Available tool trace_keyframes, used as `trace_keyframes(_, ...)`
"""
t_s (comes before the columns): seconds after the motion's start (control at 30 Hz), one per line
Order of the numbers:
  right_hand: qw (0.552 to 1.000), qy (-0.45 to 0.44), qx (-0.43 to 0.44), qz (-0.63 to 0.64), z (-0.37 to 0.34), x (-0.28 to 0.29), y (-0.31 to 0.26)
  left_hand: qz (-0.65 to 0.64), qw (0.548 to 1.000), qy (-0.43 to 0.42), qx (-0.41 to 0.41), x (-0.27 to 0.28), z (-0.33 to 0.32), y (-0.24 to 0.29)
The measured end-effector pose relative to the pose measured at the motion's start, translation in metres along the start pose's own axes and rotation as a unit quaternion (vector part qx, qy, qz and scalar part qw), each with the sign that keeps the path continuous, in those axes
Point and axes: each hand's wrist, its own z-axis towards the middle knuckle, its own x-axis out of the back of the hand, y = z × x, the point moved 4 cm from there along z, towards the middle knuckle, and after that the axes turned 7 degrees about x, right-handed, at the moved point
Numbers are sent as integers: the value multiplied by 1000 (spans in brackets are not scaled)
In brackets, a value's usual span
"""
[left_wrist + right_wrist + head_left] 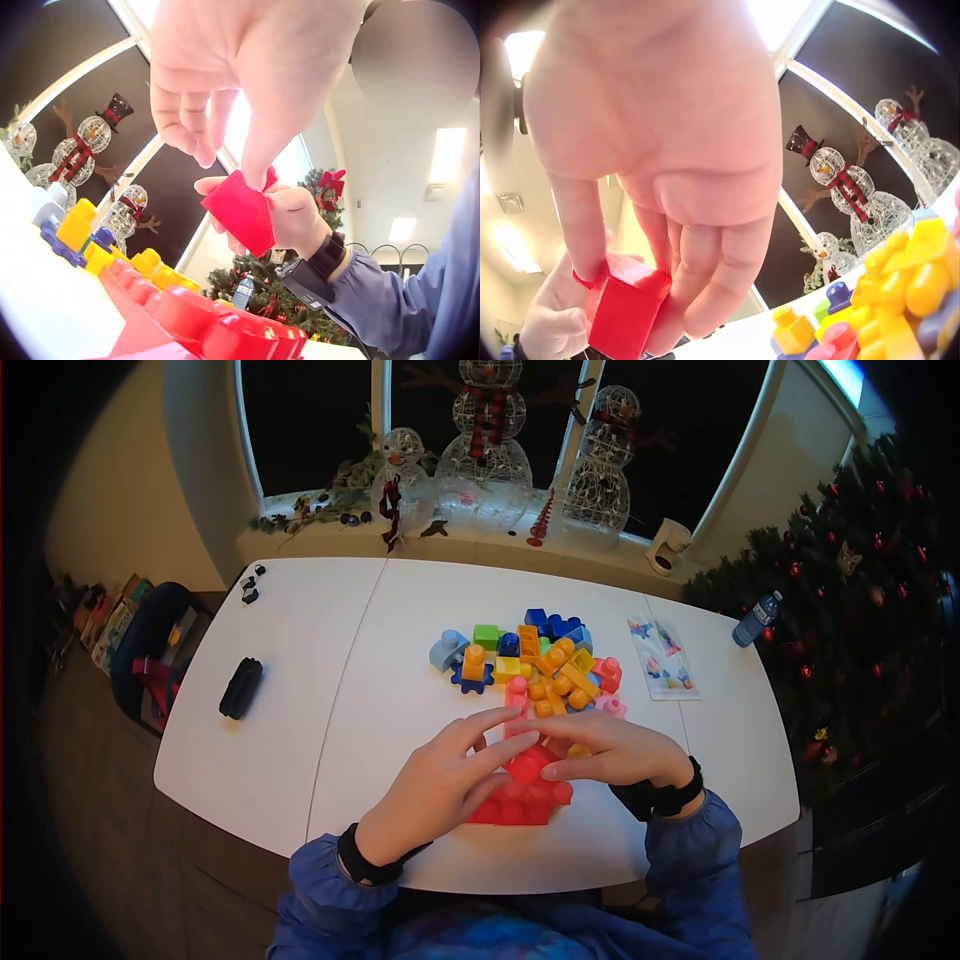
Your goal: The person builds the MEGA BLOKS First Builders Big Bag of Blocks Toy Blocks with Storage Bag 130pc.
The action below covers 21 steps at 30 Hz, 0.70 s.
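Above the near part of the table, a red block (244, 214) (626, 315) is held between both hands. The right hand (625, 750) (660, 135) pinches it between thumb and fingers. On its other side the left hand (435, 785) (240, 67) has its thumb against the block; its other fingertips are partly hidden. Below the hands lies a red studded piece (515, 807) (187, 311), partly covered by them in the head view. Just beyond the fingers is a pile of yellow, blue, green and pink blocks, with a yellow block (473, 662) standing on a dark blue gear-shaped piece (471, 678).
A printed sheet (665, 660) and a water bottle (757, 620) are on the right side of the white table (400, 620). A black case (240, 688) and small dark items lie at the left. A decorated tree stands right, wire snowmen behind.
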Motion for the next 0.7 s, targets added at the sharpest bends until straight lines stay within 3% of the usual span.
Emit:
trace_keyframes(0.17, 998, 32, 49, -6, -15, -14, -7, 13, 999, -27, -24, -8, -2, 9)
trace_keyframes(0.37, 932, 276, 154, -180, -41, -31, -42, 59, 998, -13, -13, -12, -2, 13)
trace_keyframes(0.7, 900, 342, 120, -243, -54, -62, -34, 32, 998, -42, -18, -33, -7, 15)
